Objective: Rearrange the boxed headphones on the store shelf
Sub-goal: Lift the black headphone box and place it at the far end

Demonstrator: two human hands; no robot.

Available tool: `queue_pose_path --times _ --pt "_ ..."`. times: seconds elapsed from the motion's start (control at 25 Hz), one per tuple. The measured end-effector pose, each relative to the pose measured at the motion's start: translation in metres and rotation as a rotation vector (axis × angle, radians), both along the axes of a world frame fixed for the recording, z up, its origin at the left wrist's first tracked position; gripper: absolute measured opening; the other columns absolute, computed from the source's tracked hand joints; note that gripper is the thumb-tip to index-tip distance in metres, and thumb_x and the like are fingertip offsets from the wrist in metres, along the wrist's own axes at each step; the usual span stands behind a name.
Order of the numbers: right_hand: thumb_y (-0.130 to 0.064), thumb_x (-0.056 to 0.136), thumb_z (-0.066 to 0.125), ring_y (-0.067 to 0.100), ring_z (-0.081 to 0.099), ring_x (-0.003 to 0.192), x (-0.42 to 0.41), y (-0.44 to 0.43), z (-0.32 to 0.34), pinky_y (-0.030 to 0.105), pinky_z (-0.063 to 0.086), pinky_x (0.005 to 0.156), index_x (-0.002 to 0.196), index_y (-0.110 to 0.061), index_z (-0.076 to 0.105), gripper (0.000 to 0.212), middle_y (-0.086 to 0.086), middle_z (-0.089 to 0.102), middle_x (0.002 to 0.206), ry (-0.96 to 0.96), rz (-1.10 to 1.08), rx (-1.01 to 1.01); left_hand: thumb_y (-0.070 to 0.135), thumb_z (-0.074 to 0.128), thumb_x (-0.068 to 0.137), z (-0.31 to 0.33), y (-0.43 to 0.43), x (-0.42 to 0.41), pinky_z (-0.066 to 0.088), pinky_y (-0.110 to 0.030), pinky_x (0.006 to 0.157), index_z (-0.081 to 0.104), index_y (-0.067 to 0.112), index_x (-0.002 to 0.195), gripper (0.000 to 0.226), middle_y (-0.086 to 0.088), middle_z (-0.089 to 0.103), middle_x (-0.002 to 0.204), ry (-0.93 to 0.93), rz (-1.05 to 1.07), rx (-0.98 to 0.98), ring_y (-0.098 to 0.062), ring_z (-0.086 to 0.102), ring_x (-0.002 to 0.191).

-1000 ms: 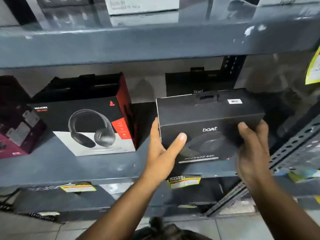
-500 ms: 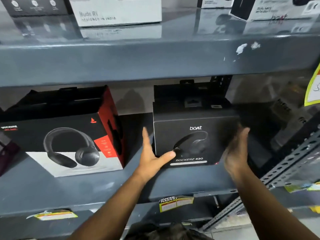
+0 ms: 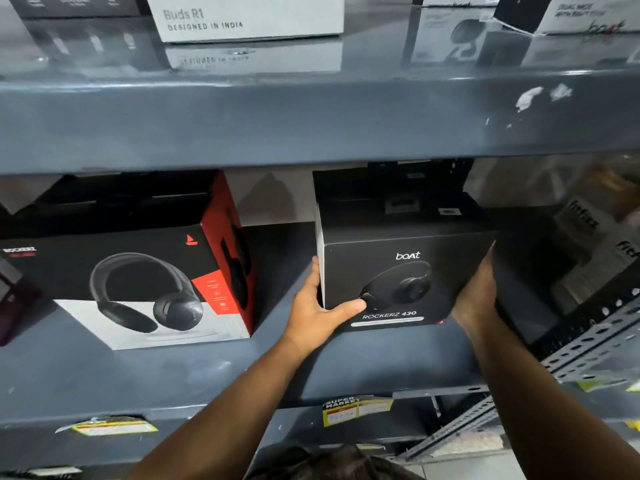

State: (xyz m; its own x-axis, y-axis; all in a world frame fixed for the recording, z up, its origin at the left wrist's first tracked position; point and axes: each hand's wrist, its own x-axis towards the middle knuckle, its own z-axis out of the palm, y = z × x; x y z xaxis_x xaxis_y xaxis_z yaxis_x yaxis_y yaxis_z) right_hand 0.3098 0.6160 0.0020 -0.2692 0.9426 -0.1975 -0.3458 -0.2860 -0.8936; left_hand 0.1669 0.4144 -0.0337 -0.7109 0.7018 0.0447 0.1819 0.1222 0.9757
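Your hands grip the black boat box [image 3: 405, 268] from both sides as it sits on the grey shelf [image 3: 173, 372]. Your left hand [image 3: 320, 311] wraps its lower left corner, thumb lying across the front beside the "ROCKERZ 430" lettering. Your right hand [image 3: 476, 289] presses flat against the right side, its fingers hidden behind the box. Well apart to the left stands a red and black headphone box [image 3: 145, 271], its left edge cut off by the frame. Behind your box another dark box [image 3: 391, 183] is mostly hidden. On the shelf above, a white Buds R1 box [image 3: 249, 19] is cropped at the top. Items at far right are blurred.
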Motion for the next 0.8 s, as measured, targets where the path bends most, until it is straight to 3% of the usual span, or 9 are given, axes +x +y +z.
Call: queue_pose_path --times 0.08,0.2,0.28,0.4,0.6,0.72,0.8 --pt "-0.054 0.102 0.039 0.009 0.071 0.094 -0.002 0.006 0.001 0.027 0.058 0.083 0.105 -0.020 0.069 0.045 -0.010 0.079 0.095 0.056 0.080 -0.004 0.049 0.084 0.060 0.000 0.001 0.003 0.052 -0.040 0.104 0.044 0.005 0.145 0.104 -0.006 0.070 0.129 -0.005 -0.012 0.004 -0.015 0.068 0.116" --pt "-0.049 0.104 0.036 0.021 0.065 0.113 -0.003 0.008 0.002 0.037 0.050 0.099 0.126 -0.014 0.063 0.049 0.004 0.070 0.122 0.077 0.124 0.016 0.050 0.082 0.061 0.000 0.003 0.002 0.050 -0.042 0.107 0.041 0.002 0.146 0.106 -0.011 0.066 0.134 0.013 -0.020 0.004 -0.020 0.064 0.122" --pt "-0.050 0.103 0.039 0.023 0.063 0.117 -0.001 0.005 0.001 0.040 0.049 0.104 0.133 -0.009 0.059 0.055 0.006 0.067 0.124 0.077 0.106 0.003 0.046 0.083 0.062 -0.001 0.002 0.001 0.048 -0.044 0.109 0.042 0.002 0.146 0.104 -0.013 0.064 0.136 0.014 -0.034 0.010 -0.024 0.062 0.125" --pt "-0.050 0.100 0.048 0.020 0.069 0.108 -0.001 0.000 0.002 0.040 0.053 0.099 0.117 -0.014 0.067 0.044 0.002 0.072 0.114 0.031 0.046 -0.002 0.044 0.083 0.061 -0.002 0.002 -0.005 0.051 -0.038 0.106 0.050 0.007 0.141 0.094 -0.008 0.069 0.130 0.017 -0.030 0.031 -0.022 0.065 0.121" --pt "-0.050 0.100 0.048 0.023 0.068 0.110 -0.001 -0.002 0.006 0.042 0.052 0.102 0.098 -0.018 0.070 0.038 0.000 0.073 0.106 -0.052 0.019 -0.002 0.044 0.083 0.062 0.000 0.000 -0.006 0.049 -0.040 0.107 0.048 0.009 0.142 0.094 -0.010 0.067 0.134 0.006 -0.059 0.033 -0.017 0.065 0.121" --pt "-0.044 0.105 0.038 0.012 0.072 0.102 0.007 -0.018 0.011 0.032 0.059 0.088 0.106 -0.017 0.069 0.041 0.001 0.074 0.114 0.054 -0.003 0.102 0.040 0.079 0.061 0.014 -0.005 -0.003 0.036 -0.048 0.118 0.027 0.004 0.155 0.113 -0.020 0.042 0.157 -0.095 -0.095 0.094 -0.027 0.045 0.142" --pt "-0.041 0.104 0.031 0.022 0.058 0.127 0.023 -0.046 0.007 0.038 0.048 0.106 0.132 -0.005 0.054 0.051 0.013 0.060 0.137 -0.048 -0.137 0.401 0.041 0.070 0.067 0.017 -0.026 0.002 0.021 -0.047 0.124 0.014 0.004 0.158 0.113 -0.013 0.021 0.165 -0.126 -0.050 0.170 -0.029 0.024 0.152"
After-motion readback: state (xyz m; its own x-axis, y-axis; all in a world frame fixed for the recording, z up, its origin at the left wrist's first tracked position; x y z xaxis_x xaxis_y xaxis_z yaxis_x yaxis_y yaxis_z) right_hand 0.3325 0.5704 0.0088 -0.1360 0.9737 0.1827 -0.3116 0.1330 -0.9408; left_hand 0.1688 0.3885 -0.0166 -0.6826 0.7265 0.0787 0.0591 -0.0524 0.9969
